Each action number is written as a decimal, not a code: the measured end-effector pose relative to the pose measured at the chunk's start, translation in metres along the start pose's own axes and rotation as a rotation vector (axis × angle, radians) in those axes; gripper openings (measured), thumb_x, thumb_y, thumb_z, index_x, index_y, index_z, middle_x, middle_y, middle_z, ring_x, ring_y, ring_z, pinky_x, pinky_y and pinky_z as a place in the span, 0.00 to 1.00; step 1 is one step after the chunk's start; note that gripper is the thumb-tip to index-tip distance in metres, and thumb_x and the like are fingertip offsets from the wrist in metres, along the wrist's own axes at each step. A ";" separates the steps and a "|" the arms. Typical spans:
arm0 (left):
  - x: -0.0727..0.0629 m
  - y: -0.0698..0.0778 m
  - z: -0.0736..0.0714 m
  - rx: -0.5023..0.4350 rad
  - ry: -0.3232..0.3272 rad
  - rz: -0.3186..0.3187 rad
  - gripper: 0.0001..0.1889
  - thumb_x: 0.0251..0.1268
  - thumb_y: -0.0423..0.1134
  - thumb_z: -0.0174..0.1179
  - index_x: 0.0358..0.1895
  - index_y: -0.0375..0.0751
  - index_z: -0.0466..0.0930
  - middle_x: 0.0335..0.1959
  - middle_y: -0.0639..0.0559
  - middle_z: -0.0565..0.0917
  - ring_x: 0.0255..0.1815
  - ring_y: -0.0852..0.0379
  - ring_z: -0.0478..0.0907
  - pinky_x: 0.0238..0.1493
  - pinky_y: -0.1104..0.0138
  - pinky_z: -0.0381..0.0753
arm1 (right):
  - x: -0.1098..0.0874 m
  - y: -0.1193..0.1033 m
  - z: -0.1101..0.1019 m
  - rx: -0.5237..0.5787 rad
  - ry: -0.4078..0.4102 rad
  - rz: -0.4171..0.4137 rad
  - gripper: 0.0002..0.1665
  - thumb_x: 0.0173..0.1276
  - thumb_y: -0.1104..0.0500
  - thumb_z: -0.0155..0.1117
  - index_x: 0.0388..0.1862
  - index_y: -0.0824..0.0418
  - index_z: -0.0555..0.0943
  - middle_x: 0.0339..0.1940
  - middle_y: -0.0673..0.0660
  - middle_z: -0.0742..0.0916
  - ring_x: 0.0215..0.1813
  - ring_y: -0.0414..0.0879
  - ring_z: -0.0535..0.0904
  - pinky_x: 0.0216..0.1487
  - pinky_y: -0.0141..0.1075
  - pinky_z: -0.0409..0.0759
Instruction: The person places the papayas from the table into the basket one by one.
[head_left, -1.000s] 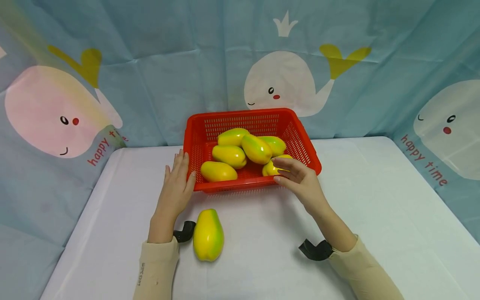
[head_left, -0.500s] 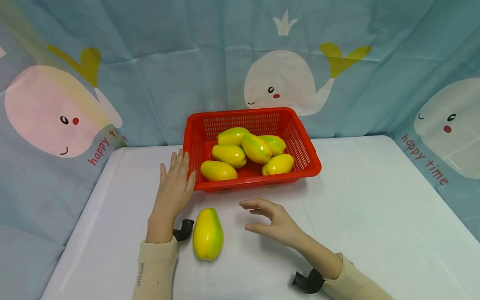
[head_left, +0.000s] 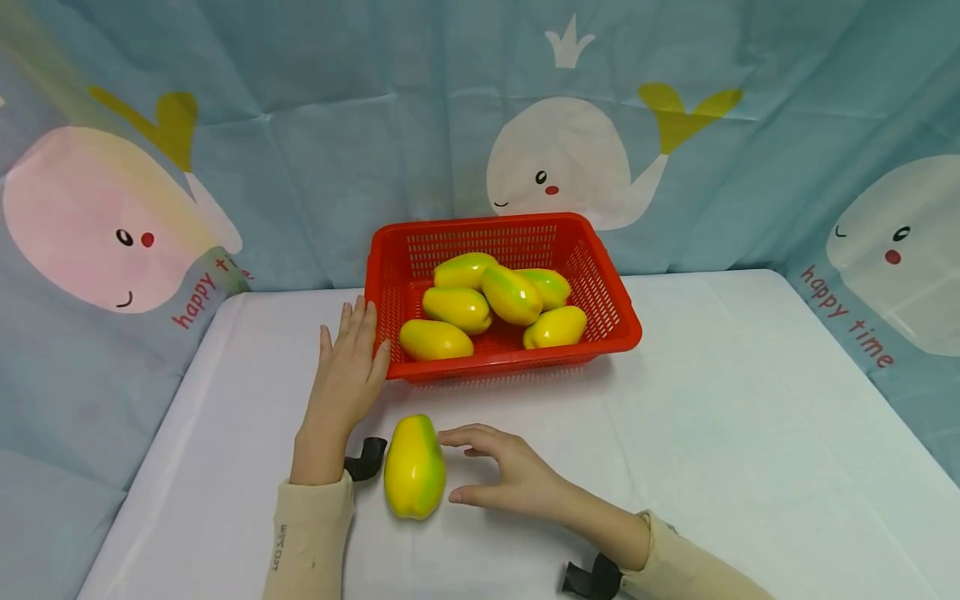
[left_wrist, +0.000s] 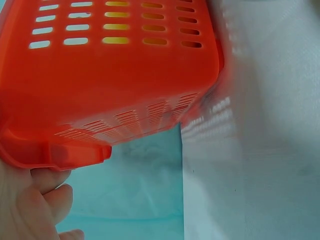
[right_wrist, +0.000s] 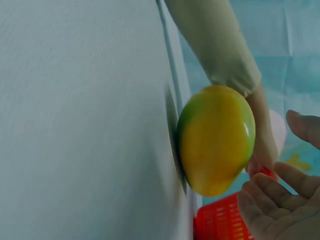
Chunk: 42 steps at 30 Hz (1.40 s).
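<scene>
In the head view my left hand (head_left: 347, 375) lies with fairly straight fingers along the left rim of a red plastic basket (head_left: 517, 363). The left wrist view shows that hand's fingers (left_wrist: 59, 202) at the basket's flared rim. Beside the left forearm, a yellow-green papaya (head_left: 415, 471) rests on the white table. My right hand (head_left: 510, 475) is just right of this papaya, thumb and fingers spread apart and nothing between them. From the right wrist, the papaya (right_wrist: 216, 142) shows in front of the parted fingers.
Several more papayas (head_left: 512, 296) lie inside the basket, toward the back of the table (head_left: 750, 433). Behind it hangs a blue curtain (head_left: 420, 125) with whale prints. Black curved pieces (head_left: 592, 579) sit at both wrists.
My right hand has come away from the basket's front right corner, moving toward me and left to the loose papaya. The left hand has stayed at the rim.
</scene>
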<state>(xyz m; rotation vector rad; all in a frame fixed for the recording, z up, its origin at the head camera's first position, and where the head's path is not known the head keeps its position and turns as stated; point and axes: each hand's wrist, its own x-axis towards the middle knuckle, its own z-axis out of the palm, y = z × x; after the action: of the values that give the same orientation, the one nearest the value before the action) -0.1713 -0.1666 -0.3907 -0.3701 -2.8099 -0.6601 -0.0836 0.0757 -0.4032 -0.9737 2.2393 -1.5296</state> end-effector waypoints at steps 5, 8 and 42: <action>0.001 0.000 0.000 -0.003 0.002 0.000 0.31 0.74 0.45 0.41 0.73 0.30 0.49 0.75 0.37 0.49 0.75 0.41 0.41 0.69 0.41 0.36 | 0.005 -0.004 0.008 -0.080 0.003 0.004 0.34 0.56 0.58 0.73 0.62 0.60 0.73 0.60 0.52 0.78 0.62 0.42 0.72 0.60 0.35 0.72; 0.001 0.000 0.000 -0.003 0.000 -0.003 0.31 0.74 0.45 0.41 0.73 0.30 0.49 0.75 0.37 0.49 0.75 0.41 0.41 0.68 0.40 0.36 | 0.008 -0.005 0.012 -0.146 0.007 -0.002 0.33 0.57 0.56 0.72 0.62 0.61 0.73 0.60 0.52 0.78 0.62 0.43 0.72 0.62 0.36 0.70; 0.000 0.000 0.001 -0.032 0.004 -0.005 0.31 0.73 0.43 0.44 0.72 0.29 0.50 0.74 0.37 0.49 0.75 0.41 0.41 0.68 0.40 0.35 | 0.020 0.015 0.010 -0.132 0.020 0.023 0.31 0.63 0.60 0.66 0.65 0.58 0.71 0.67 0.52 0.72 0.68 0.46 0.66 0.67 0.40 0.63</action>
<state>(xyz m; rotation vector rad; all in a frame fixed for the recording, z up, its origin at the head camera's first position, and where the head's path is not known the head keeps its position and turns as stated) -0.1718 -0.1662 -0.3912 -0.3678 -2.8006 -0.7062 -0.0988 0.0582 -0.4181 -0.9685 2.3823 -1.4028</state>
